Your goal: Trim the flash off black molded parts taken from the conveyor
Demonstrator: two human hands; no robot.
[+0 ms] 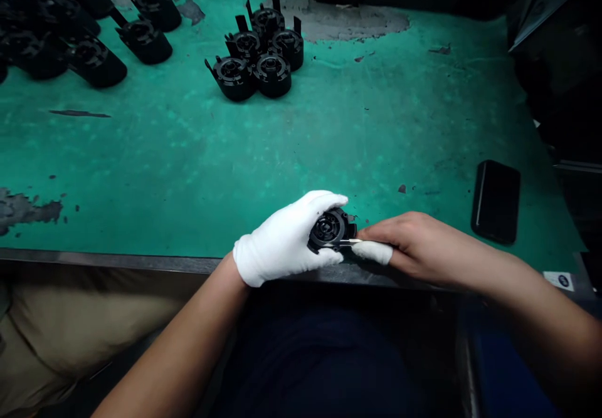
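A round black plastic housing (328, 227), with rings and a hub on its face, is held over the table's front edge. My left hand (291, 233), in a white glove, wraps round its left side, thumb and fingers gripping the rim. On the other side my right hand (404, 245) is closed, a white cover on its thumb. It pinches a thin blade-like tool (348, 242), pale where it meets the thumb. The tool's narrow end lies against the housing's lower right edge. Its exact kind is too small to make out.
Several similar black housings (271, 73) with upright tabs stand grouped on the green table (188, 155). More dark housings (96, 61) stand at the far left. A black phone-like object (496, 202) lies at the right. Worn grey patches mark the surface.
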